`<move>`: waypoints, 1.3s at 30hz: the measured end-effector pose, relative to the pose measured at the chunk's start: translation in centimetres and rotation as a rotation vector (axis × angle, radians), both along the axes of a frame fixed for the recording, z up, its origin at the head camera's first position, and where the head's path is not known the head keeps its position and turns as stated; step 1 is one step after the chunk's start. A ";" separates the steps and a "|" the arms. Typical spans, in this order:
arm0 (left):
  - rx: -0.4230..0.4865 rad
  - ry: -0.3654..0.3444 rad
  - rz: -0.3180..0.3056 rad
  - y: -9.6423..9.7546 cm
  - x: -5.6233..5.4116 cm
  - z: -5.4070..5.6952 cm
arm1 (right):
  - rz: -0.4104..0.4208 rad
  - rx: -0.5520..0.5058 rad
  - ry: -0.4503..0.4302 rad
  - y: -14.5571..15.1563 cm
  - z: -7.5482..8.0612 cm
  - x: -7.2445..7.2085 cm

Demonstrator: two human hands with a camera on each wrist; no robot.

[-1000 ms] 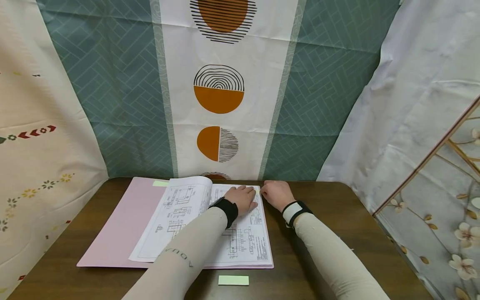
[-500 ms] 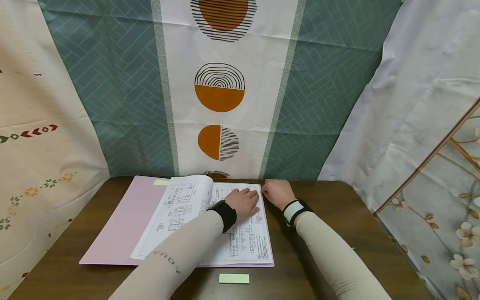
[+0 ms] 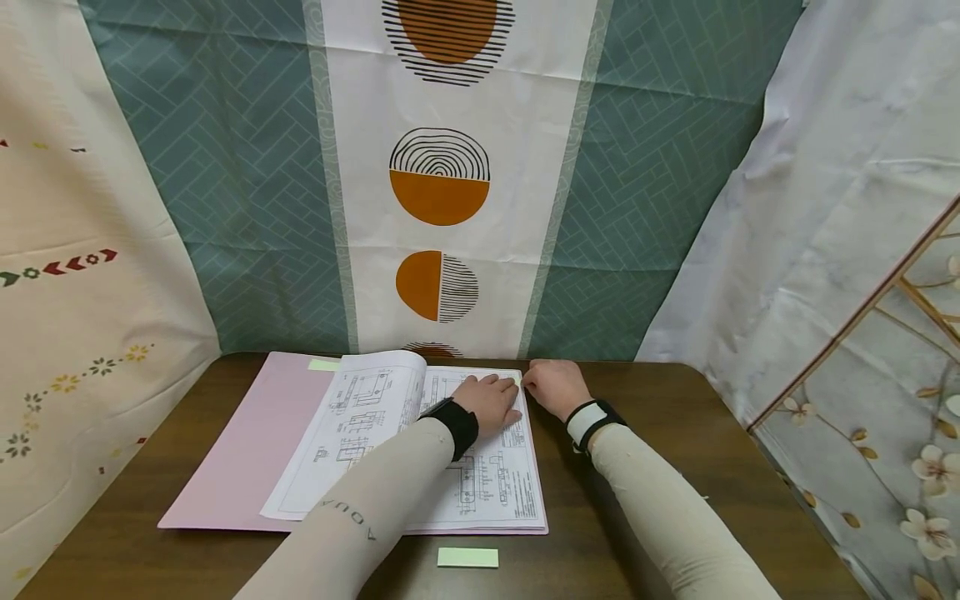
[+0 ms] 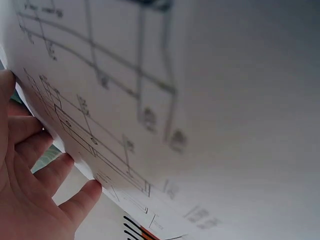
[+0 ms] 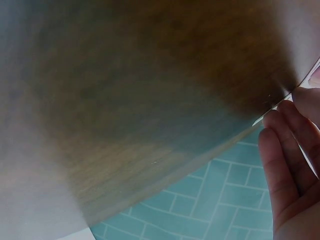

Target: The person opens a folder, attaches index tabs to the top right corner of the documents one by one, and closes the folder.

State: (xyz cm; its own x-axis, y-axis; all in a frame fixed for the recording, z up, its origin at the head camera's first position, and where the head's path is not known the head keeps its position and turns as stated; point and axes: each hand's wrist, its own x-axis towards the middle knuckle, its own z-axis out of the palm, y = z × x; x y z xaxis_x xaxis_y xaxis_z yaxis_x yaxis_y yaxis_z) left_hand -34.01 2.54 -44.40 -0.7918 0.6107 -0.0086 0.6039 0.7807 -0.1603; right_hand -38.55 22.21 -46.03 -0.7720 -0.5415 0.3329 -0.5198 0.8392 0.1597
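Observation:
A pink folder (image 3: 247, 450) lies spread on the table, with a stack of technical drawings bound in it. One page (image 3: 330, 450) is turned over to the left and bulges at the spine. My left hand (image 3: 489, 406) rests with spread fingers on the upper part of the right page (image 3: 510, 492). At that page's upper right edge, my right hand (image 3: 557, 387) has curled fingers. They seem to pinch a small pale yellow sticky note (image 3: 517, 379), mostly hidden by the hand. In the right wrist view, the fingertips (image 5: 272, 117) meet the edge.
A pale green sticky note (image 3: 468, 557) lies on the table in front of the folder. Another green strip (image 3: 322, 365) shows at the top of the folder's left cover. The wooden table (image 3: 652, 400) ends at a patterned cloth (image 3: 450, 292) behind.
My left hand has shifted slightly to the right on the page, its forearm swinging a little left and back. The right hand stays at the page edge.

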 end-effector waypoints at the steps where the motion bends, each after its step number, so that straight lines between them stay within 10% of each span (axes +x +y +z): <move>1: 0.011 -0.001 0.015 0.1 -0.1 0.0 | 0.001 -0.001 -0.001 -0.1 0.1 0.1; 21: 0.029 -0.009 0.146 0.7 -0.6 -0.8 | 0.003 0.013 -0.012 -0.4 0.1 0.4; 32: 0.043 0.065 0.048 -1.7 4.7 2.0 | 0.011 -0.015 -0.070 0.2 0.7 3.1; 39: 0.079 0.022 0.013 -3.8 7.8 1.8 | 0.048 -0.031 -0.050 0.0 0.7 5.7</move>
